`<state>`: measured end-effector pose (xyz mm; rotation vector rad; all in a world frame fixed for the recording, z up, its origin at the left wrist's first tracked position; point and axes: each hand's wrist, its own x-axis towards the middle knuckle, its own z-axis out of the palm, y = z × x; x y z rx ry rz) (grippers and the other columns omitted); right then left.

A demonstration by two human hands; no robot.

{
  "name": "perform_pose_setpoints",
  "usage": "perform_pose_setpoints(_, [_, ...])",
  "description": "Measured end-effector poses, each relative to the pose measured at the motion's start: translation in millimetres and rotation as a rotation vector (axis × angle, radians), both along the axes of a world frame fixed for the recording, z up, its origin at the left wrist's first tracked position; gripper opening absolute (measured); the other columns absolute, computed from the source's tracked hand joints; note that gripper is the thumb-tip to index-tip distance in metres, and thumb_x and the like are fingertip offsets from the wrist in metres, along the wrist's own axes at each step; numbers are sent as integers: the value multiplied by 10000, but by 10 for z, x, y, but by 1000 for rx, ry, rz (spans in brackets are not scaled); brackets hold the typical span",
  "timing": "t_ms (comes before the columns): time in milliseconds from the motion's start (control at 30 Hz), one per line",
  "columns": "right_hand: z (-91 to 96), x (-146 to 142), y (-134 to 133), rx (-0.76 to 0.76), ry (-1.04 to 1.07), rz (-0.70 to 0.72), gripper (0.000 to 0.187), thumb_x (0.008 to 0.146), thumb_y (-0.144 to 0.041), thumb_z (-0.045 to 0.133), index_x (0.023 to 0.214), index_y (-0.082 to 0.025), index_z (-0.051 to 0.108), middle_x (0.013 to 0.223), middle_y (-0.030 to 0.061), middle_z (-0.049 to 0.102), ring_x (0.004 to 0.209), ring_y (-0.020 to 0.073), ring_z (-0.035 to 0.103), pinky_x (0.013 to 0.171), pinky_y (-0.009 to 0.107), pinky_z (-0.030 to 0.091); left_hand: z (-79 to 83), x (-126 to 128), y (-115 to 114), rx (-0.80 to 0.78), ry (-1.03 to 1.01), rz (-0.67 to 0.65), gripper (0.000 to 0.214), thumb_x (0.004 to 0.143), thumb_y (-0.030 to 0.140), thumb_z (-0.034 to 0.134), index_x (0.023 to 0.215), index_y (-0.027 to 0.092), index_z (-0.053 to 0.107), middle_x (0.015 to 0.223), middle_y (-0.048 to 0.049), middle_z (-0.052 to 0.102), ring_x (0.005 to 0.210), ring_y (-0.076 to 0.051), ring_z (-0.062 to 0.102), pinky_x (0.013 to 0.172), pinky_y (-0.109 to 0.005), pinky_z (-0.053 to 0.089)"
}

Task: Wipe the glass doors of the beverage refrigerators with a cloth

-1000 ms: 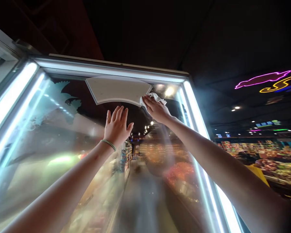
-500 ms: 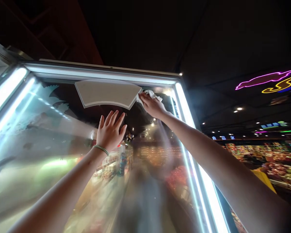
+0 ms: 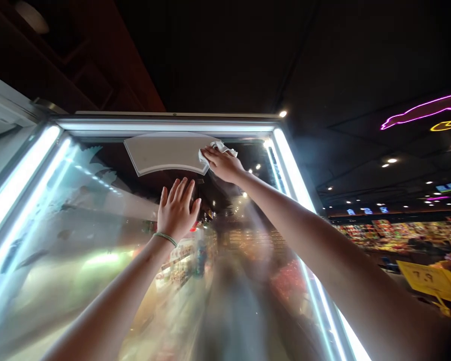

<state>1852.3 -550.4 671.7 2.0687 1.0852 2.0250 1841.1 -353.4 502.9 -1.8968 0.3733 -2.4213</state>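
Note:
A tall glass door (image 3: 135,281) with lit edges fills the middle of the view. My left hand (image 3: 178,208) lies flat against the glass, fingers stretched, a thin green band at the wrist. Higher and to the right, my right hand (image 3: 225,163) presses a crumpled white cloth (image 3: 229,149) to the glass, at the right end of a pale curved panel (image 3: 167,153). The cloth shows around the fingers; the part under the palm is hidden.
Bright light strips (image 3: 295,175) run along the door frame. Beyond it to the right are a yellow price sign (image 3: 430,281), produce shelves (image 3: 383,230) and neon shapes (image 3: 424,110). The glass mirrors shop lights and shelves.
My right hand and the cloth have moved left along the glass, now overlapping the curved panel's right end. My left hand stays on the glass. The view has shifted slightly.

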Motion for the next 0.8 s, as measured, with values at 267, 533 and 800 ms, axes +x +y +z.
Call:
perform_pose_setpoints(267, [-52,29,-96,333,-3,24,576,1021,-292,307,1590,-266,390,1665,30,374,1542,303,324,1279,609,203,-6,8,-7,-24,-23,2,615,1026,428,391,1584,172,362,1570,-164,489,1497,-331,405,1246,-602,274])
perform_pose_setpoints(533, [-627,-24,-731,192,34,-58,575,1041,-314,289,1614,-298,337,1684,2,322,1551,283,323,1252,587,304,-3,-18,16,-16,-15,-48,610,1016,435,401,1575,189,382,1573,-164,485,1497,-340,403,1248,-599,263])
perform_pose_setpoints(800, [-1904,68,-1073,248,124,-116,565,1080,-389,210,1644,-372,213,1700,-47,260,1586,257,235,1308,586,212,-35,-92,-4,-16,39,-24,619,1044,443,335,1545,88,413,1602,-193,433,1515,-348,366,1262,-586,226])
